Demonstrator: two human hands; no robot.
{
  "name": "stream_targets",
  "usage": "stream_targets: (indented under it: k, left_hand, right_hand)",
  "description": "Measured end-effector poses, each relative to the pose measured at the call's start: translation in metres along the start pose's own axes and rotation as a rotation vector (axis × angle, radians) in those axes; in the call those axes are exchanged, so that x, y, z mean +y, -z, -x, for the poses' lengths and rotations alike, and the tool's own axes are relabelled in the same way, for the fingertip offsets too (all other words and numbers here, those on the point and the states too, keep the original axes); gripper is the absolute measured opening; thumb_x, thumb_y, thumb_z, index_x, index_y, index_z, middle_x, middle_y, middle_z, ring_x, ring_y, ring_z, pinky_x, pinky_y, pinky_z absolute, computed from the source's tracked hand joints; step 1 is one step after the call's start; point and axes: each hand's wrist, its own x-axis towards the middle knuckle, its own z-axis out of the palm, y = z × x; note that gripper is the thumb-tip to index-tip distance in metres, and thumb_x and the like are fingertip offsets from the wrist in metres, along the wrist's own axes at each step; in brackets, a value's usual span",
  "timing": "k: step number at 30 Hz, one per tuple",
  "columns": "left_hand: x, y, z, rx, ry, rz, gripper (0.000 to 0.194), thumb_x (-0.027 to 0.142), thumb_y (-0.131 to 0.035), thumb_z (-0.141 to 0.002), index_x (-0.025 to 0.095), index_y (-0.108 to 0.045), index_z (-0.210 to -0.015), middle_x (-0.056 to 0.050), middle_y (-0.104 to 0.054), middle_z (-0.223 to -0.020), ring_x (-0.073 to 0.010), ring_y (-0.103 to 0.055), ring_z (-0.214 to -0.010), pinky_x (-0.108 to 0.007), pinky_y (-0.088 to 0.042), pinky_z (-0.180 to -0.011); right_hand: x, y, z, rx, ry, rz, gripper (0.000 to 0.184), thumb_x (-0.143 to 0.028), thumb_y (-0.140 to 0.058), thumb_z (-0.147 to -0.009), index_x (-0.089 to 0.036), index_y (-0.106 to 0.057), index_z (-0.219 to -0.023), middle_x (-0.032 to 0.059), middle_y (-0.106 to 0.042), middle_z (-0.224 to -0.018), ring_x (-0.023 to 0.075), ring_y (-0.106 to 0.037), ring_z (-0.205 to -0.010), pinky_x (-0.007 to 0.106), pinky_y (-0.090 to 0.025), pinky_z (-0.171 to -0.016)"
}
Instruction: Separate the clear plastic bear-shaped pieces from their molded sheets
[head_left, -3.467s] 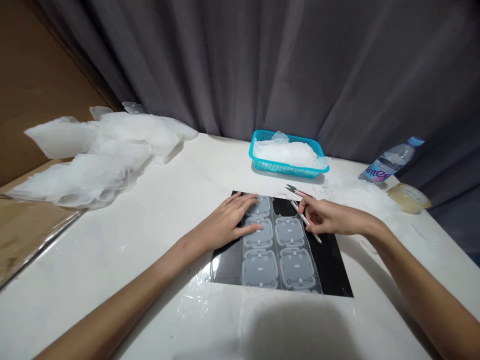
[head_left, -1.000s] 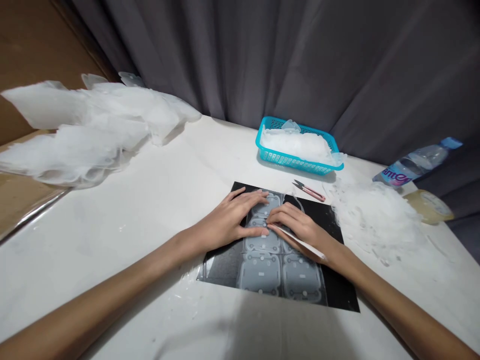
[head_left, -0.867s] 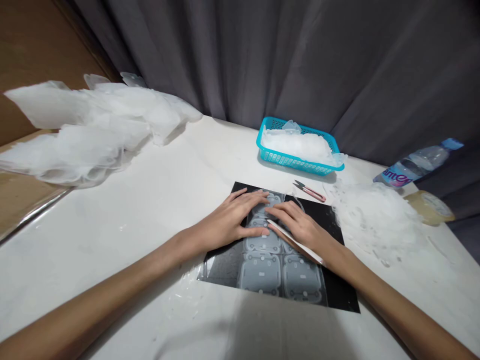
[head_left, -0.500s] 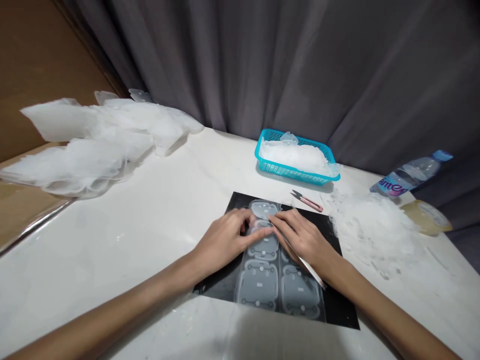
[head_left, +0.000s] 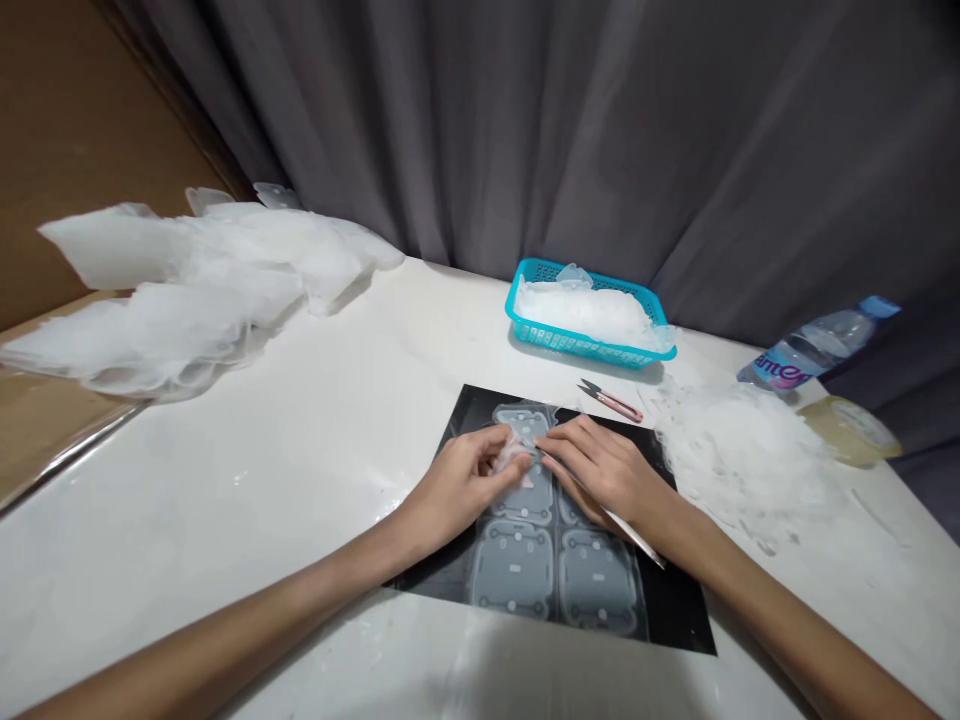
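Note:
A translucent plastic sheet [head_left: 514,568] of rounded-square pieces in two columns lies on a black board [head_left: 679,610]. My left hand [head_left: 454,490] is closed, pinching a crumpled bit of clear film between thumb and fingers above the left column. Close beside it, my right hand [head_left: 615,475] is closed around a slim white pen-shaped tool [head_left: 636,540]. The tool slants under the fingers, its back end towards my wrist; its tip, near the left thumb, is too small to make out. Both hands cover part of the sheet's middle.
Pink-handled thread snips [head_left: 611,400] lie behind the board. Beyond stands a blue basket [head_left: 585,350] of translucent pieces. To the right are a heap of clear scraps [head_left: 742,450], a tape roll [head_left: 851,432] and a water bottle [head_left: 817,345]. Stacked translucent sheets [head_left: 202,290] are at left.
My left hand, flat on the sheet before, has curled into a pinch and lifted some film. My right hand moved left across the sheet with the tool. The view shifted slightly.

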Motion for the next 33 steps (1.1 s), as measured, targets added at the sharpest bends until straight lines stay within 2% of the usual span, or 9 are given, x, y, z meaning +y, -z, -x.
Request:
stream_targets:
  k: [2,5,8,14,17,19,24,29,33]
  left_hand:
    - [0.001,0.001,0.001,-0.019,0.013,-0.027,0.038,0.043,-0.057,-0.093,0.021,-0.037,-0.069,0.007,-0.033,-0.065,-0.0118,-0.032,-0.062,-0.027,-0.025,-0.058]
    - [0.002,0.004,0.003,-0.059,0.042,-0.050,0.037,0.039,-0.058,-0.092,0.021,-0.036,-0.067,0.007,-0.033,-0.064,-0.0116,-0.031,-0.061,-0.027,-0.024,-0.057]
    - [0.001,0.008,0.003,-0.100,0.055,-0.042,0.038,0.041,-0.058,-0.094,0.021,-0.038,-0.069,0.007,-0.035,-0.065,-0.0115,-0.032,-0.061,-0.027,-0.025,-0.058]
    - [-0.004,0.016,-0.004,0.027,0.002,-0.104,0.038,0.056,-0.064,-0.095,0.020,-0.054,-0.088,0.002,-0.054,-0.078,-0.0153,-0.052,-0.070,-0.028,-0.041,-0.064]
    - [-0.001,0.021,-0.006,0.252,-0.187,-0.251,0.065,0.057,-0.081,-0.083,0.022,-0.052,-0.129,-0.008,-0.062,-0.116,-0.0243,-0.061,-0.103,-0.037,-0.050,-0.089]
    - [0.002,0.022,-0.005,0.188,-0.375,-0.356,0.074,0.051,-0.082,-0.086,0.026,-0.044,-0.144,-0.011,-0.059,-0.136,-0.0275,-0.058,-0.121,-0.041,-0.046,-0.102]
    - [0.006,0.022,-0.001,-0.056,-0.618,-0.388,0.015,0.023,-0.055,-0.107,0.024,-0.064,-0.119,-0.004,-0.073,-0.114,-0.0220,-0.065,-0.107,-0.038,-0.044,-0.095]
    - [0.009,0.024,0.001,-0.067,-0.702,-0.247,0.013,0.024,-0.056,-0.107,0.022,-0.067,-0.114,-0.005,-0.075,-0.111,-0.0206,-0.068,-0.106,-0.037,-0.044,-0.096]
    - [0.010,0.024,0.001,-0.051,-0.694,-0.232,0.012,0.024,-0.059,-0.105,0.021,-0.068,-0.114,-0.005,-0.076,-0.110,-0.0205,-0.068,-0.105,-0.037,-0.045,-0.095]
  right_hand:
    - [0.020,0.003,0.000,0.050,-0.093,-0.057,0.017,-0.019,-0.052,-0.105,-0.016,-0.066,-0.114,0.0109,-0.074,-0.103,0.0240,-0.066,-0.097,0.038,-0.056,-0.086]
    - [0.057,0.015,0.005,0.271,-0.482,-0.154,0.017,-0.026,-0.054,-0.104,-0.021,-0.068,-0.097,0.0074,-0.073,-0.098,0.0235,-0.067,-0.094,0.039,-0.054,-0.086]
    - [0.075,0.030,0.011,0.296,-0.671,-0.285,0.017,-0.033,-0.059,-0.102,-0.022,-0.071,-0.097,0.0055,-0.072,-0.100,0.0226,-0.067,-0.093,0.037,-0.052,-0.083]
    - [0.047,0.056,-0.001,0.104,-0.571,-0.489,0.017,-0.033,-0.061,-0.102,-0.024,-0.074,-0.104,0.0048,-0.073,-0.107,0.0219,-0.068,-0.101,0.035,-0.051,-0.088]
    - [0.026,0.065,-0.012,-0.023,-0.467,-0.527,0.016,-0.029,-0.061,-0.102,-0.023,-0.075,-0.106,0.0048,-0.074,-0.104,0.0210,-0.067,-0.100,0.035,-0.051,-0.091]
    - [0.014,0.069,-0.016,-0.118,-0.404,-0.566,0.017,-0.029,-0.062,-0.102,-0.024,-0.076,-0.110,0.0045,-0.073,-0.103,0.0202,-0.066,-0.101,0.035,-0.052,-0.091]
    - [-0.001,0.079,-0.016,-0.219,-0.392,-0.654,0.029,-0.031,-0.064,-0.102,-0.030,-0.070,-0.131,0.0000,-0.072,-0.093,0.0158,-0.068,-0.083,0.031,-0.055,-0.081]
    - [0.005,0.075,-0.009,0.056,-0.311,-0.410,0.021,-0.021,-0.056,-0.104,-0.024,-0.072,-0.117,0.0047,-0.071,-0.098,0.0185,-0.067,-0.087,0.033,-0.054,-0.080]
    - [0.008,0.052,-0.003,-0.038,-0.156,-0.252,0.022,-0.019,-0.053,-0.105,-0.019,-0.067,-0.122,0.0097,-0.069,-0.101,0.0224,-0.066,-0.092,0.039,-0.055,-0.085]
